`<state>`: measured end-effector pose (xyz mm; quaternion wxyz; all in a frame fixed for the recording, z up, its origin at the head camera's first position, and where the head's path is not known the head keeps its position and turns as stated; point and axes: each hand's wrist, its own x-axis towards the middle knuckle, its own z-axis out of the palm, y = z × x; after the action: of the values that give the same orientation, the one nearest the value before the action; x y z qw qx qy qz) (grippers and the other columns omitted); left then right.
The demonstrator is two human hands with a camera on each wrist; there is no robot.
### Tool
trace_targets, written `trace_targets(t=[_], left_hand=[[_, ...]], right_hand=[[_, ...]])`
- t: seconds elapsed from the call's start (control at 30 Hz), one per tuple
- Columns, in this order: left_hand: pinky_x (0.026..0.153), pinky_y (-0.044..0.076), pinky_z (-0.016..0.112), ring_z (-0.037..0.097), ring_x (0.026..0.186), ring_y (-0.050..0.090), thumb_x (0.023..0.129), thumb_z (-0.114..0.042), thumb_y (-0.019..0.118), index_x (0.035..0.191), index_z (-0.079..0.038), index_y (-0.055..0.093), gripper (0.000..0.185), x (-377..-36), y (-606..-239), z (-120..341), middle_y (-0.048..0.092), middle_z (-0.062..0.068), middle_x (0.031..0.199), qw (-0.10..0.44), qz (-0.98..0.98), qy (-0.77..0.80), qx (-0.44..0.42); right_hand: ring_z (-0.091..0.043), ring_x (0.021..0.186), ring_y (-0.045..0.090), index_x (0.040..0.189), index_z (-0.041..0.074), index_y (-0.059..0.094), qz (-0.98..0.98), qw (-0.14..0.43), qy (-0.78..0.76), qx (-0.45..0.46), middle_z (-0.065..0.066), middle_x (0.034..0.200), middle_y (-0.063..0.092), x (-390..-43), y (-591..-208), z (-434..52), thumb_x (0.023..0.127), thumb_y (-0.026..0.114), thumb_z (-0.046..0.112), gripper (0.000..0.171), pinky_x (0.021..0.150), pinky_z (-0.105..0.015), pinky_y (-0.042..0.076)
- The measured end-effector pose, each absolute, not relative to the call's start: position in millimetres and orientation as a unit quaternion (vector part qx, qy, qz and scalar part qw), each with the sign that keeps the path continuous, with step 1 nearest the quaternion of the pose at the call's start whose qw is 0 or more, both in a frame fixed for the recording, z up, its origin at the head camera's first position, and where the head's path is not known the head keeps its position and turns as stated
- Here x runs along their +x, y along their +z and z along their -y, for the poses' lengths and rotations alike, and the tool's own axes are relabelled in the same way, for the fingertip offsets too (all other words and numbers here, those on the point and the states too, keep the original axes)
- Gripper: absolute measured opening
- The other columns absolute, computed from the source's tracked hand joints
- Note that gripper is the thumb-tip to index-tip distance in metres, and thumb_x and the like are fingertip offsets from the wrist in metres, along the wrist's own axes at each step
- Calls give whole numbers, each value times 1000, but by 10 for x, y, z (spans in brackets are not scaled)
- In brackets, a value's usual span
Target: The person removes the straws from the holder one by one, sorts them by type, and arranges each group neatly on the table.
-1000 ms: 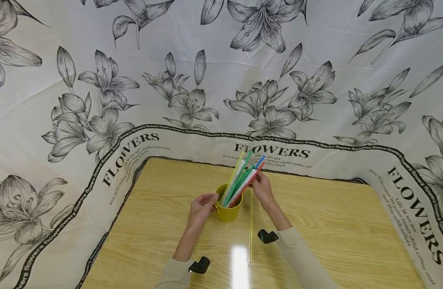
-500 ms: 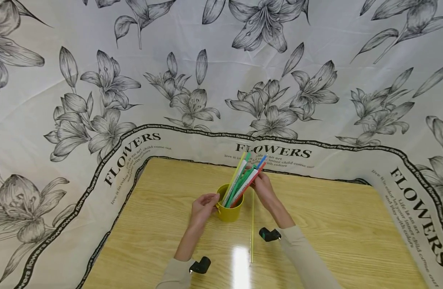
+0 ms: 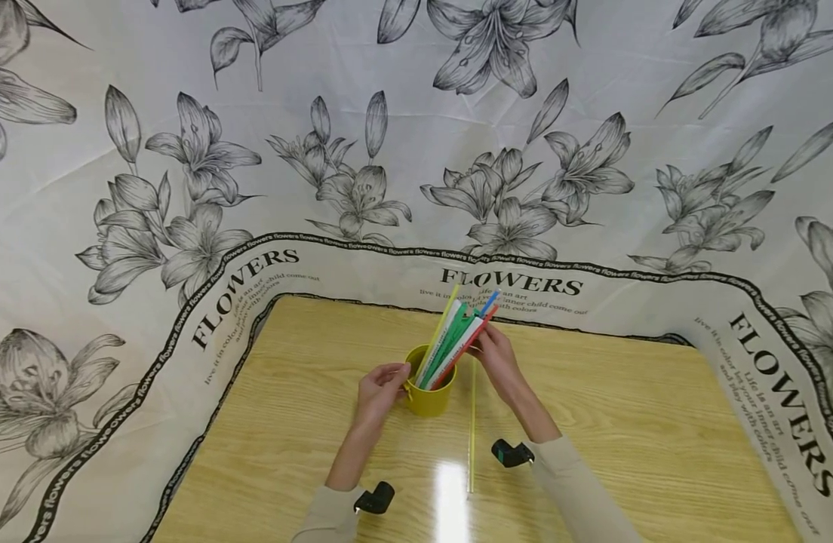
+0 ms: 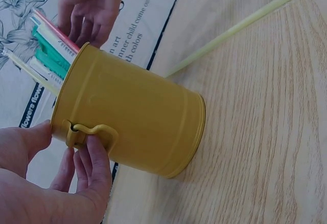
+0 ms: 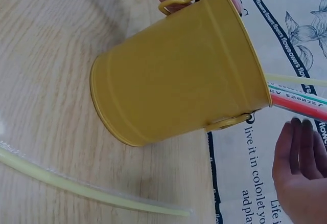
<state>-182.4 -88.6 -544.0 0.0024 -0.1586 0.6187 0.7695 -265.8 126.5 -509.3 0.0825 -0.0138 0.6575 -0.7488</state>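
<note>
A yellow metal bucket (image 3: 428, 403) stands on the table with a bundle of plastic-wrapped straws (image 3: 450, 345) leaning out toward the right. Green, white, red, blue and yellow ones show. My left hand (image 3: 377, 394) grips the bucket's left side: its thumb is at the rim, and its fingertips are at the small side handle (image 4: 104, 131) in the left wrist view. My right hand (image 3: 501, 366) is beside the red straw (image 5: 301, 105) at the bundle's right edge, fingers loosely bent, fingertips right by the wrapper. The bundle hides part of that hand in the head view.
One wrapped yellow straw (image 3: 472, 437) lies on the wood table (image 3: 613, 430) just right of the bucket, pointing toward the body. A white cloth (image 3: 362, 279) printed with flowers and lettering hangs along the back and sides. Black wrist cameras (image 3: 376, 498) sit on both sleeves.
A green tip that stood tall at the top of the bundle is now lower among the others. My right hand has shifted slightly; my left hand and the bucket stay put.
</note>
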Motion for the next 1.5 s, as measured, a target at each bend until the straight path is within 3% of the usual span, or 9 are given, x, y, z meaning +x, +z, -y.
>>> trace_targets(t=[0.33,0.73,1.03,1.23,1.5], left_hand=[[90,58,44,14,84,64,97,-28,76,117,4,67,39,-1828,-5459,890,66,10,102,2,-625,764,-161],[91,58,45,14,85,65,98,-27,74,120,5,65,40,-1817,-5435,882,67,10,103,3,-621,768,-155],[91,57,49,15,83,64,100,-18,70,120,10,63,36,-1833,-5411,888,67,11,101,15,-622,767,-158],[90,58,48,14,82,64,100,-19,71,120,10,63,36,-1831,-5424,890,66,10,99,14,-618,770,-159],[88,59,44,13,83,64,99,-25,73,122,7,64,40,-1829,-5447,885,67,11,102,11,-614,772,-162]], right_hand=[[-14,97,69,133,-9,54,-668,35,-742,-50,-12,111,67,-2474,-5109,-1324,103,57,0,32,96,-41,56],[-13,97,67,130,-13,53,-664,31,-742,-81,-20,118,63,-2408,-5086,-1305,98,66,-4,36,91,-33,58],[-15,94,68,123,-12,57,-678,25,-730,-82,-8,104,67,-2401,-5076,-1313,97,70,0,31,88,-31,59],[-23,97,69,121,-12,58,-688,19,-719,-92,-15,108,66,-2384,-5056,-1333,98,70,3,31,86,-29,59],[-13,94,67,119,-12,58,-706,-6,-700,-108,-27,112,64,-2384,-4997,-1369,99,69,3,28,85,-26,58]])
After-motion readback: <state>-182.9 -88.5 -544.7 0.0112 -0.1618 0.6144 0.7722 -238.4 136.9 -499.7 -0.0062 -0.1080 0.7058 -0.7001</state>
